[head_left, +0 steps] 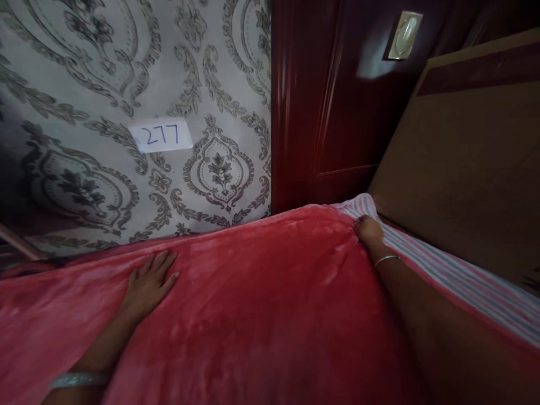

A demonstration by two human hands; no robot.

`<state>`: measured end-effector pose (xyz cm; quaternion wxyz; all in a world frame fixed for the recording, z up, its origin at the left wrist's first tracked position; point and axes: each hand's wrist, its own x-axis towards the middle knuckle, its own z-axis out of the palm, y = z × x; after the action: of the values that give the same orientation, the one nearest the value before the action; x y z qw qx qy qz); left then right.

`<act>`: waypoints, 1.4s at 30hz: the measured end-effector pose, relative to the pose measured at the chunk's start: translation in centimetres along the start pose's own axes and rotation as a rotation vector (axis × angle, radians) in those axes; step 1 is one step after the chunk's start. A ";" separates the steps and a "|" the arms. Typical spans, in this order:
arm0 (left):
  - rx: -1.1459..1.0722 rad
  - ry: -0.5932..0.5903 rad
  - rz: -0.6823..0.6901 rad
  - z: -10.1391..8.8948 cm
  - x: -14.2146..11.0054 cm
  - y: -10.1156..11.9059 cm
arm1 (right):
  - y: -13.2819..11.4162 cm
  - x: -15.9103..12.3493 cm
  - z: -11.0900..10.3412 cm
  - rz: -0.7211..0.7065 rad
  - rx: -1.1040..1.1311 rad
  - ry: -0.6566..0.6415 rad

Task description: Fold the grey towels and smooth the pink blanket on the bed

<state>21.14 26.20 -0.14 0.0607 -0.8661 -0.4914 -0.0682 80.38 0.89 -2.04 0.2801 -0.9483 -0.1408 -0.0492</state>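
Note:
A plush red blanket [261,292] covers most of the bed in front of me. My left hand [147,281] lies flat on it with the fingers spread, close to the wall-side edge. At the far right corner my right hand [369,230] is closed on the blanket's edge, and creases run from that grip across the cloth. Beneath and beside it shows a striped bedsheet [455,281] in white, grey and pink. A bangle circles each wrist.
Patterned wallpaper [219,163] rises behind the bed, with a paper label [162,135] reading 277 on it. A dark red wooden panel [312,112] carries a pale oval fitting [405,36]. On the right, a large brown board [472,169] leans along the bed's side.

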 end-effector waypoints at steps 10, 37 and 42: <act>-0.015 -0.019 -0.014 0.4 0.3 -0.3 | 0.1 -1.3 -1.0 0.040 -0.005 0.063; -0.016 -0.026 -0.025 0.6 0.6 -0.5 | -3.6 2.0 -0.8 -0.076 -0.179 -0.133; -0.015 -0.012 -0.021 0.6 0.6 -0.5 | -5.2 2.4 0.8 -0.160 -0.167 -0.141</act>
<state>21.06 27.07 -0.64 0.0506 -0.8618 -0.5002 -0.0674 81.18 6.09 0.41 0.1848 -0.9551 -0.2309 -0.0162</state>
